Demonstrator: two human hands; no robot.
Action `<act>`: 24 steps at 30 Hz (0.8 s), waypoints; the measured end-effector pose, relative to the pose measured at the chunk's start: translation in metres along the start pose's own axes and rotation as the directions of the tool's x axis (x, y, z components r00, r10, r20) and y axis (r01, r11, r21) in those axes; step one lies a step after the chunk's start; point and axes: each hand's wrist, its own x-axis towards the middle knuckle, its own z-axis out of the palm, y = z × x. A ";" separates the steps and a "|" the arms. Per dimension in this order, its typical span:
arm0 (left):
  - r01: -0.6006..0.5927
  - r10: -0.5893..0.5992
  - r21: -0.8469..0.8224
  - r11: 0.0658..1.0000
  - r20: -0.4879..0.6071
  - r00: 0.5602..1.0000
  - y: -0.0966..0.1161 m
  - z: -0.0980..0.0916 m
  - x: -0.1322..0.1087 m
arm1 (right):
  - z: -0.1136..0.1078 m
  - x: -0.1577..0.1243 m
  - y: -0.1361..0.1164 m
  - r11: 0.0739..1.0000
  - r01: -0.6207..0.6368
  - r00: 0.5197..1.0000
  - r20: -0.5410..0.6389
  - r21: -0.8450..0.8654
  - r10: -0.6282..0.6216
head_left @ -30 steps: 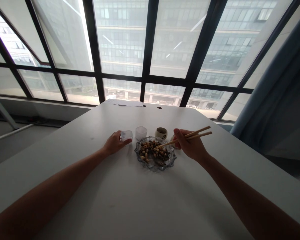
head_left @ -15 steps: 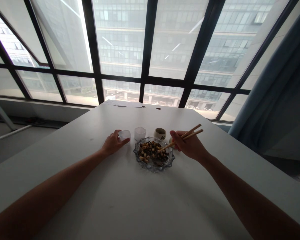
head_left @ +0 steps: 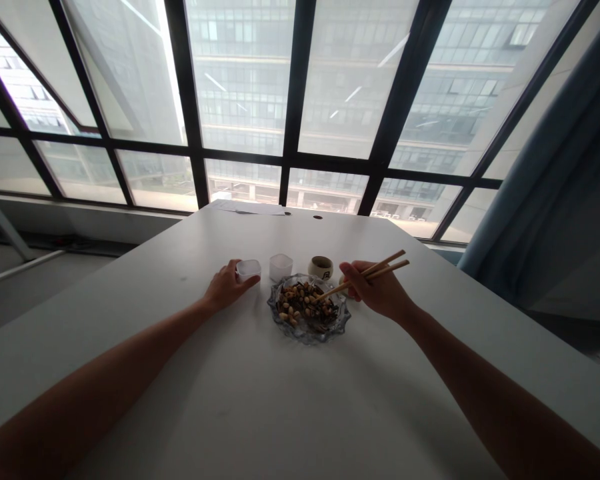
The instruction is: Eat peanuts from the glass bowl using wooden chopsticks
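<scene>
My left hand (head_left: 226, 285) is wrapped round the side of a small translucent white cup (head_left: 249, 269) on the table. In my right hand (head_left: 377, 291) is a pair of wooden chopsticks (head_left: 380, 269), their tips down in the food in a scalloped glass dish (head_left: 307, 335). Nuts and dark, thin pieces (head_left: 300, 303) are mixed in that dish. Behind it stand a second white cup (head_left: 281, 267) and a beige cup with a dark mark (head_left: 321, 267). Another pale cup (head_left: 343, 283) is mostly hidden behind my right fingers.
The white table (head_left: 220, 400) reaches toward the windows. Papers (head_left: 247, 207) lie at its far edge, near two dark round holes. A blue curtain (head_left: 540, 173) hangs at the right.
The chopsticks have shifted very slightly to the right and up in my right hand. My left hand and the white cup are nearly still.
</scene>
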 end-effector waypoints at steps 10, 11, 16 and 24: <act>-0.013 0.013 -0.005 1.000 0.002 1.000 -0.001 -0.001 0.000 | 0.006 0.003 0.014 0.952 -0.073 0.965 -0.222 0.296 0.143; -0.016 0.016 -0.004 1.000 0.001 1.000 -0.001 0.000 0.000 | 0.007 0.001 0.020 0.931 -0.101 0.945 -0.259 0.352 0.200; -0.019 0.019 0.001 1.000 -0.007 1.000 -0.001 0.001 0.000 | 0.013 -0.027 0.059 0.724 -0.212 0.873 -0.206 0.657 0.442; -0.028 0.028 -0.003 1.000 -0.017 0.999 -0.005 0.002 0.001 | 0.017 -0.060 0.086 0.559 -0.232 0.848 -0.115 0.796 0.517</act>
